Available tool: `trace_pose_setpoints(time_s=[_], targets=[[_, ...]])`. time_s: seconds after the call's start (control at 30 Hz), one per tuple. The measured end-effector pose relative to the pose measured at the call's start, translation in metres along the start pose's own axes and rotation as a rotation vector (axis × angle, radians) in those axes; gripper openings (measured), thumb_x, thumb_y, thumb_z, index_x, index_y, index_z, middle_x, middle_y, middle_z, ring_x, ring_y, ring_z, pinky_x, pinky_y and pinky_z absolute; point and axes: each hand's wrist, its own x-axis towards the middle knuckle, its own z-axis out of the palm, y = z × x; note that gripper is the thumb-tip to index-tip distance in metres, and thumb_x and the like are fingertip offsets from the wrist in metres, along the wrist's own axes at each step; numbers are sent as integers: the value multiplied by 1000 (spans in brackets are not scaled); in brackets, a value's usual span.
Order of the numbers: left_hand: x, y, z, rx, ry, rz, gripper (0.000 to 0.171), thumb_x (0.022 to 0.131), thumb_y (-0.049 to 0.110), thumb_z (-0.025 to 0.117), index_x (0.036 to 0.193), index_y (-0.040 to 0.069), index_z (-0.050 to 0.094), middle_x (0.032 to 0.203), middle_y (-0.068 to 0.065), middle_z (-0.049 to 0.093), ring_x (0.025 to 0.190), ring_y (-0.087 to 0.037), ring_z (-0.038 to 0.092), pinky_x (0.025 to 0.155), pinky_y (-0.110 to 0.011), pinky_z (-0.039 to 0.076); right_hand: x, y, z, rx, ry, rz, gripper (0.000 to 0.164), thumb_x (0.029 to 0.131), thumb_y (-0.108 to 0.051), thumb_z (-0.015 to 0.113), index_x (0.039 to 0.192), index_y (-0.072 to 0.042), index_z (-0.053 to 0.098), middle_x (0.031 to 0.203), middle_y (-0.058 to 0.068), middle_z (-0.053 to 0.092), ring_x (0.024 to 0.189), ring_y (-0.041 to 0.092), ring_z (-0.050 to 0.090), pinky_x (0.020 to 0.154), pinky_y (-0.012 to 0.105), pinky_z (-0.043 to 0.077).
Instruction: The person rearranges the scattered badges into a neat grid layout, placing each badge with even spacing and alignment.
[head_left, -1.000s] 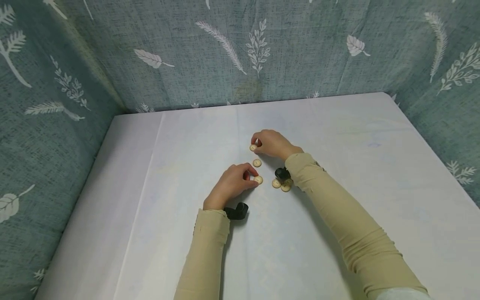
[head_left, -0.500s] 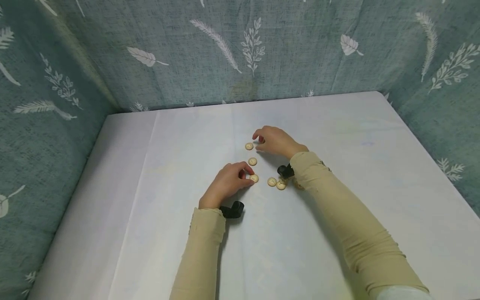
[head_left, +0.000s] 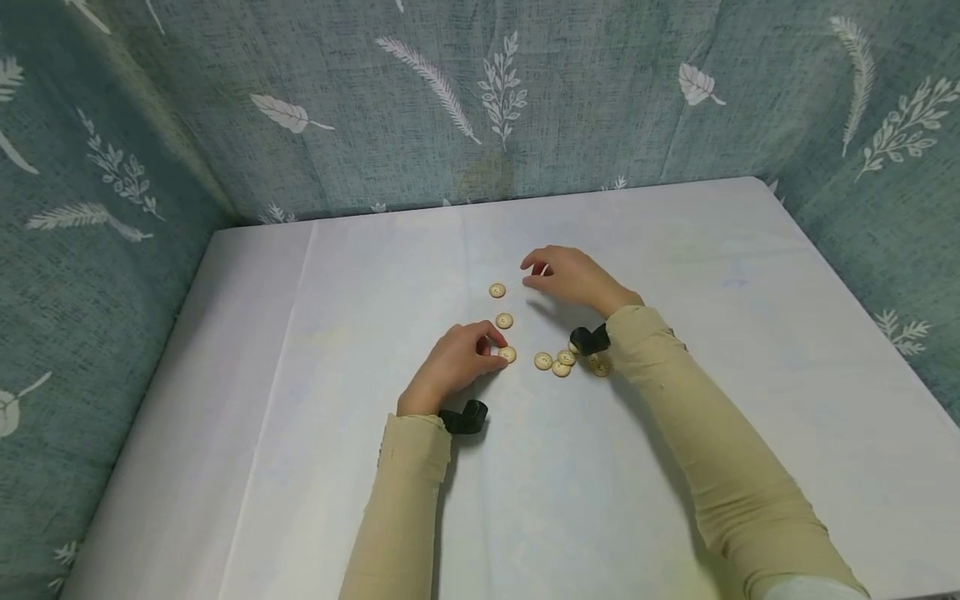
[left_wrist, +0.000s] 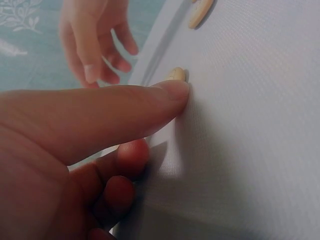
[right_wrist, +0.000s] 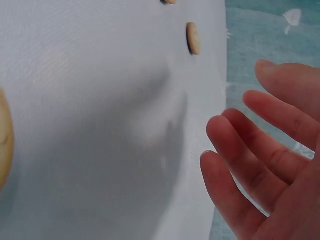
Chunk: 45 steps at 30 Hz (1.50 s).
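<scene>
My left hand rests low on the table, thumb and forefinger pinching the edge of a round tan button. In the left wrist view the thumb covers most of what lies past its tip. Beyond it in the head view, a second button and a third button form a column leading away. My right hand hovers to the right of the farthest button, holding nothing, its fingers loosely bent and spread in the right wrist view. That farthest button lies flat, apart from the fingertips.
A loose cluster of several similar buttons lies right of the left hand, partly hidden by the black wrist camera on the right arm. The white table is bordered by green leaf-patterned cloth behind and at both sides.
The right hand has let go of the farthest button and moved right, up off it. More of the button cluster shows under the right wrist. The left hand stays at its button.
</scene>
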Motion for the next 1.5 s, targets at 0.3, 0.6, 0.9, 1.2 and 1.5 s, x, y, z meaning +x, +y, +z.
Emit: trace_pose_setpoints(time_s=[0.3,0.6,0.9,1.2,1.5], targets=[[2,-1,2,-6,14,29,16,78,24,68,92,19,62,69,0,52,62,-14,46,59,-27,36,-18,10,1,3,-33,-31,33,87,-31,55,115,-12,57,98,3,59,87,18,53,78,34,40],[1,0,0,-16,2,5,17,78,23,68,93,18,62,70,-1,52,63,-14,47,59,-27,37,-40,12,2,14,-119,-31,31,87,-31,57,113,-14,58,98,0,60,87,15,54,78,34,42],[1,3,1,-30,-8,-13,18,78,22,68,94,17,61,70,-2,51,62,-16,46,58,-27,37,-61,16,1,41,-163,-16,36,86,-38,56,115,-16,57,98,-1,60,88,15,54,78,35,42],[2,4,1,-9,-8,-13,18,79,23,68,95,19,61,71,-2,51,63,-16,46,59,-28,36,-74,21,4,88,-207,-20,37,82,-36,63,113,-15,59,101,-1,59,93,15,53,83,36,41],[2,4,4,-16,-12,-33,18,79,24,68,95,19,61,72,-2,51,64,-16,46,59,-28,37,-78,23,5,24,-244,-95,36,79,-22,68,114,-15,58,98,-1,56,90,15,52,79,35,41]])
